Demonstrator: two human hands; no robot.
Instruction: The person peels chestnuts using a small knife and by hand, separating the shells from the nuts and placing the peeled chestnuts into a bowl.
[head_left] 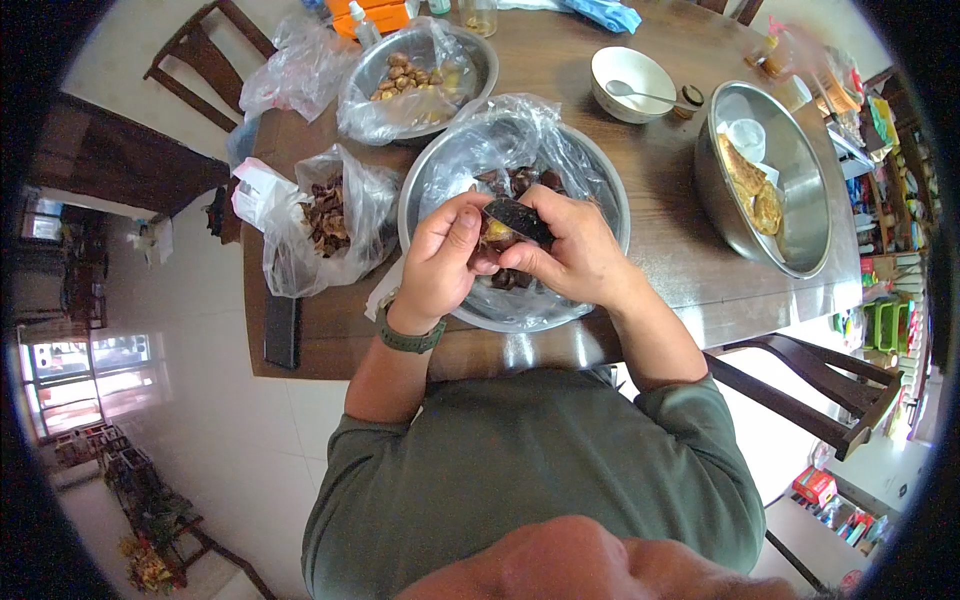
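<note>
Both hands meet above a metal bowl (618,205) lined with clear plastic (520,120), with dark brown chestnuts (522,181) inside. My left hand (450,245), with a green watch on its wrist, has its fingers closed around a partly peeled chestnut (497,232) that shows yellow flesh. In my right hand (575,245) is a dark-bladed tool (518,219), its blade lying against the chestnut. The fingers cover the tool's handle. Left of the bowl, a clear plastic bag (335,265) holds brown peelings (328,215).
Behind stands a metal bowl (487,70) with chestnuts. A white bowl (610,70) with a spoon and a large metal bowl (815,180) with yellowish pieces are at the right. A phone (283,330) lies at the left table edge. Chairs flank the table.
</note>
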